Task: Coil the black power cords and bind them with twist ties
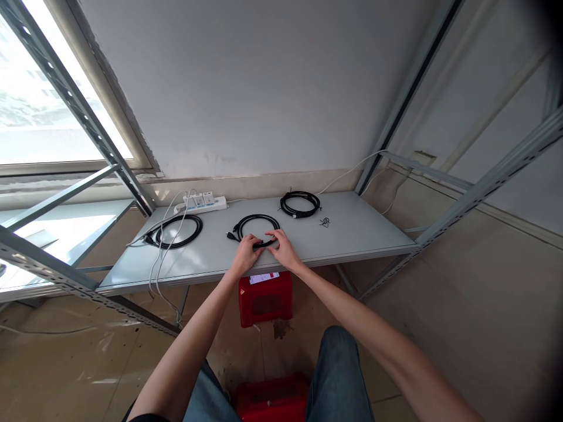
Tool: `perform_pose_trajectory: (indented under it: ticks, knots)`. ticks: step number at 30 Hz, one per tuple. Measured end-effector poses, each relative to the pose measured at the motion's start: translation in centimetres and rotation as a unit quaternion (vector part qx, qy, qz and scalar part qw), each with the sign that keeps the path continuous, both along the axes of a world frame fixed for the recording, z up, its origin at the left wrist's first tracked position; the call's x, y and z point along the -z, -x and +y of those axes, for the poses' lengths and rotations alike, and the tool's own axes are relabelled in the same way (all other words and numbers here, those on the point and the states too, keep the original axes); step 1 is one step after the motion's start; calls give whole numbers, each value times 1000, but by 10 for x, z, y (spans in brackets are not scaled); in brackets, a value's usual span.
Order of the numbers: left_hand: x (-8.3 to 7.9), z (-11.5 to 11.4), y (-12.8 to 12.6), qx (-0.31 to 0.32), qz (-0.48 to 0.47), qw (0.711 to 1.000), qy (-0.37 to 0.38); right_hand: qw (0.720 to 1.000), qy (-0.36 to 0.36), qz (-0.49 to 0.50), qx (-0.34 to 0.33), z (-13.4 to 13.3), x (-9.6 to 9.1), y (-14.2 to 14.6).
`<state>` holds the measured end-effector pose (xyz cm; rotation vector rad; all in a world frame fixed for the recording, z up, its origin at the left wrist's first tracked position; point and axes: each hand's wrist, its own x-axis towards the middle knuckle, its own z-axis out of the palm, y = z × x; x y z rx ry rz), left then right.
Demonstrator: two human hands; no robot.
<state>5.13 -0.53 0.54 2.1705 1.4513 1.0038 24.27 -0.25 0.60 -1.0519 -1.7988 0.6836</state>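
Note:
A black cable [256, 216] lies coiled on the grey shelf, with a plug end at its left side. My left hand [247, 254] is closed on the near side of this coil. On the same near side, slightly to the right, my right hand [282, 251] pinches the cable, with thumb and fingers bent round it. The fingertips of both hands are close together, and what lies between them is too small to make out. Behind and to the right rests another coiled black cable [299, 213], near a few short black ties [324, 222].
A third black cable coil [193, 233] lies at the left, crossed by white cords [160, 252]. Behind it stands a white power strip [213, 205] with plugs. Metal posts [398, 99] frame the shelf [352, 234]. A red box [266, 302] is on the floor below.

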Motion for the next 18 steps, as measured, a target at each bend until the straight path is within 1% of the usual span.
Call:
perform_pose_trajectory:
  ticks: [2, 3, 4, 5, 7, 8, 9, 10, 13, 15, 18]
  knots:
    - [0, -1, -1, -3, 3, 1000, -10, 998, -50, -39, 16, -3, -3, 1]
    - [-1, -2, 0, -2, 3, 1000, -14, 994, -84, -72, 7, -4, -6, 1]
    - [-2, -3, 0, 1, 2, 1000, -18, 985, -126, -118, -18, -4, -10, 1]
    - [-3, -5, 0, 3, 1, 1000, -21, 968, -170, -173, -57, -4, -15, 1]
    - [-5, -7, 1, 1, 2, 1000, -27, 917, -249, -274, -147, -1, -26, 1]
    - [-5, -9, 1, -8, 6, 999, -33, 892, -277, -306, -185, 2, -32, 1]
    - [-6, -10, 1, -21, 13, 999, -42, 872, -297, -323, -215, 6, -38, 2]
    - [-6, -10, 1, -36, 21, 998, -52, 862, -309, -327, -236, 10, -42, 2]
    - [-3, -8, 1, -68, 32, 995, -62, 855, -316, -317, -261, 24, -51, 5]
    - [-1, -4, 3, -59, 19, 997, -42, 852, -310, -325, -269, 33, -52, 7]
    - [1, 2, 8, -35, -17, 999, -15, 855, -277, -339, -279, 45, -52, 12]
